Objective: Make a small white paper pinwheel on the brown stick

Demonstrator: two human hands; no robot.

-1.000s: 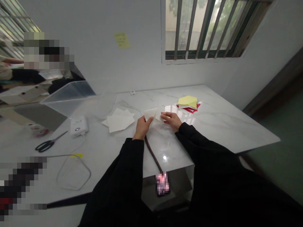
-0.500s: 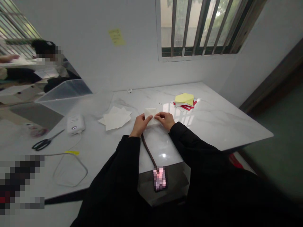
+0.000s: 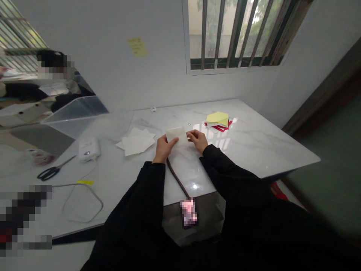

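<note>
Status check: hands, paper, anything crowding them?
Left hand and right hand both pinch the cream paper above the table. Loose sheets lie left, coloured stack right, both apart.

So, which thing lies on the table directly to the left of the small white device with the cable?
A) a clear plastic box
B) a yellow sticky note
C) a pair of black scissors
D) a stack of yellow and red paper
C: the black scissors lie on the table just left of the white device.
</note>
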